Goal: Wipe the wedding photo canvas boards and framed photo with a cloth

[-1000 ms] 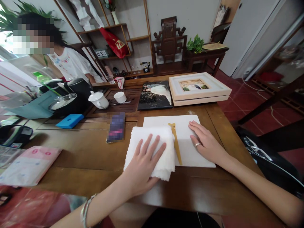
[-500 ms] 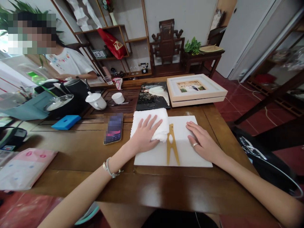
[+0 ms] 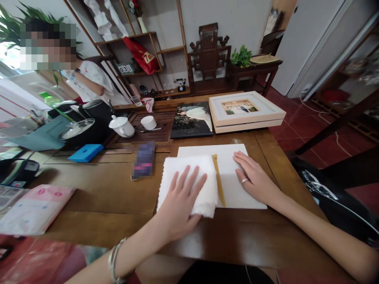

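Observation:
A flat white board (image 3: 233, 185) lies on the wooden table (image 3: 118, 189) in front of me. My left hand (image 3: 180, 201) rests flat, fingers spread, on a folded white cloth (image 3: 183, 173) that covers the board's left half. My right hand (image 3: 256, 179), wearing a ring, lies flat with fingers out on the board's right side. Between the two hands a thin gold piece (image 3: 218, 179) lies on the board, partly under the cloth.
A phone (image 3: 143, 159) lies left of the cloth. Behind the board are a dark photo print (image 3: 192, 118) and a stacked white picture frame (image 3: 245, 110). A tea tray with cup (image 3: 148, 122) and pot (image 3: 122, 126), a blue box (image 3: 85, 152) and pink packets (image 3: 32, 209) sit left. Another person (image 3: 89, 79) is at far left.
My left hand has drawn the cloth back toward me from the board's far edge to its near left part, covering one leg of the gold piece. My right hand has stayed put.

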### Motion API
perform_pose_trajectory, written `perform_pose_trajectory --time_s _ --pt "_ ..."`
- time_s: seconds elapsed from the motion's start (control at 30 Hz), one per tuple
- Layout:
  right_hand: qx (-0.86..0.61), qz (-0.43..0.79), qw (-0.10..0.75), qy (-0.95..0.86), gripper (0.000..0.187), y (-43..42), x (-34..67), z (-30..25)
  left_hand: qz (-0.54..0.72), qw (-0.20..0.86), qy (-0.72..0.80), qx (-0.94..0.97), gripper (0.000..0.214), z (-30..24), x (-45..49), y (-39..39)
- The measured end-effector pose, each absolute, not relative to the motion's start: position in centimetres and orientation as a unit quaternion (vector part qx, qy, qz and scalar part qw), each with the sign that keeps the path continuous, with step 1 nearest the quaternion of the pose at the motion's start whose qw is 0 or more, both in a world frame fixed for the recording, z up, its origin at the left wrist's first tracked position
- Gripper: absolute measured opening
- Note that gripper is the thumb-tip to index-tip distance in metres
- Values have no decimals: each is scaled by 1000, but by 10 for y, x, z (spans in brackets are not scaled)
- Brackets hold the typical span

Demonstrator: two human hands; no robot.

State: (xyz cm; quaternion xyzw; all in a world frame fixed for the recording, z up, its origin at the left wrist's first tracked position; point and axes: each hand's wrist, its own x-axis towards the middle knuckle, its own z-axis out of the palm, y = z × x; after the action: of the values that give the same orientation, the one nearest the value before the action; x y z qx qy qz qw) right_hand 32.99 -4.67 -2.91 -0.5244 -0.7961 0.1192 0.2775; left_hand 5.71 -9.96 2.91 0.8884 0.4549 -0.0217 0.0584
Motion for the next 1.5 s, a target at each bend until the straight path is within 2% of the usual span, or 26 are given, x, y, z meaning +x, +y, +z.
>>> perform_pose_trajectory --time_s 0.2,0.53,0.67,0.93,1.1,1.27,1.5 --pt "-520 118 278 -798 45 -47 330 -29 14 54 443 895 106 23 61 -128" --pt "-517 119 285 -798 43 -46 331 -30 34 52 464 884 69 26 76 -26" --pt "-516 121 287 -798 42 -45 332 -30 30 50 479 876 68 28 86 -6" --pt "-508 111 295 -802 39 -45 332 -30 37 87 471 877 65 41 112 -14" --pt "-486 116 313 -807 27 -43 332 -29 47 93 445 889 63 45 149 -12" --pt "-507 104 306 -799 20 -43 333 -31 52 137 418 897 51 59 176 4" --pt "-496 114 308 -804 23 -42 334 -32 33 159 415 895 55 70 190 15"
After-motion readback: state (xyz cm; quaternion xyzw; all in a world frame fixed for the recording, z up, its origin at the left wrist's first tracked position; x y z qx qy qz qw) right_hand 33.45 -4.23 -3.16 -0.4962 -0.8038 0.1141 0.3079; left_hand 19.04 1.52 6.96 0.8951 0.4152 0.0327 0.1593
